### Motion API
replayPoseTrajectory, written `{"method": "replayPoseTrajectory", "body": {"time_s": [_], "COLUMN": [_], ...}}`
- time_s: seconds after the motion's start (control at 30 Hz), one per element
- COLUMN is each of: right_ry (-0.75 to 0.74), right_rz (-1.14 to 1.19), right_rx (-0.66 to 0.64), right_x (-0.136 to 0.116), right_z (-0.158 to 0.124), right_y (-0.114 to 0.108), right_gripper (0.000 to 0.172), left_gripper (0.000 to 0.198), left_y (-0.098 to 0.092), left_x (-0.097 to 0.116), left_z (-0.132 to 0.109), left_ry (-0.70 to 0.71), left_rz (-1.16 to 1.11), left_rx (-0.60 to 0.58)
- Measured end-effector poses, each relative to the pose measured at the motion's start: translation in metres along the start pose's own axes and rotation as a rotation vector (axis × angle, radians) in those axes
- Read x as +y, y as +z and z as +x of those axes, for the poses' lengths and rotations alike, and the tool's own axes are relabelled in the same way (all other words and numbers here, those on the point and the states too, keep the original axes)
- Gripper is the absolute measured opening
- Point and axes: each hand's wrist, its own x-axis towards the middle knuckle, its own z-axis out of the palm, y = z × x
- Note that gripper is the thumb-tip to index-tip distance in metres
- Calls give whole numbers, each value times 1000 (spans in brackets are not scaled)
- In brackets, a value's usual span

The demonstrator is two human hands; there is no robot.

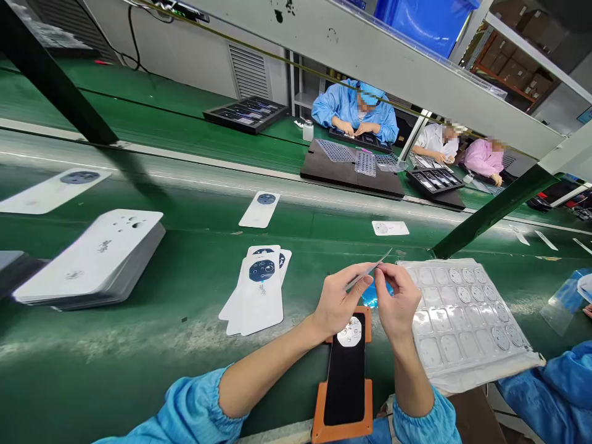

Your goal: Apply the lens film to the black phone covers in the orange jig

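My left hand (pixel 341 301) is closed on a thin panel (pixel 359 277), tilted up and seen almost edge-on. At the panel's far end, the thumb and fingers of my right hand (pixel 398 300) are pinched together on its edge. Below both hands lies an orange fixture (pixel 320 410) holding a black phone-shaped plate (pixel 345 388). A round silvery piece with holes (pixel 350 332) rests near the top of that plate. Shiny blue film (pixel 370 296) shows partly behind my hands. To the left, several white phone back panels with dark round camera areas (pixel 261 302) overlap on the green bench.
A thick stack of white panels (pixel 92 259) stands at the left. On the right lies a clear compartment tray (pixel 462 311) with round pieces in some pockets. A green post (pixel 494 213) rises behind it. Co-workers (pixel 356 114) sit across the bench; a blue sleeve (pixel 550 391) is at right.
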Motion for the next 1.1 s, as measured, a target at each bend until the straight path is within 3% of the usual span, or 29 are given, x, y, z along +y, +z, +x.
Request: {"method": "replayPoseTrajectory", "body": {"time_s": [0.27, 0.37, 0.47, 0.53, 0.6, 0.7, 0.8, 0.9, 0.97, 1.03, 1.1], "right_ry": [7, 23, 246, 421, 496, 526, 517, 418, 199, -122, -407], "right_rz": [-111, -193, -287, -349, -379, -429, -500, -482, -380, -290, -300], "right_rx": [32, 28, -65, -178, -267, -354, -377, -347, -371, -472, -567], "right_x": [-5, 4, 30, 53, 76, 96, 94, 69, 46, 28, 20], "right_z": [-2, 4, 18, 25, 24, 13, 1, -8, -20, -37, -58], "right_y": [10, 13, 0, -17, -33, -48, -57, -69, -76, -77, -73], "right_gripper": [14, 15, 14, 15, 16, 17, 24, 25, 19, 23, 32], "left_gripper": [34, 34, 38, 40, 38, 34, 32, 32, 29, 33, 39], "left_y": [5, 8, 1, -11, -26, -45, -58, -66, -66, -60, -49], "left_x": [-11, -12, -11, -9, -7, -2, 6, 17, 23, 23, 16], "left_z": [-8, -4, 5, 10, 10, 3, -10, -28, -44, -62, -80], "left_ry": [145, -41, -388, -544, -601, -616, -614, -531, -321, -24, 226], "left_rz": [130, 51, -223, -436, -555, -556, -388, 18, 299, 558, 819], "left_rx": [3, 20, 177, 272, 305, 291, 204, 18, -221, -453, -588]}}
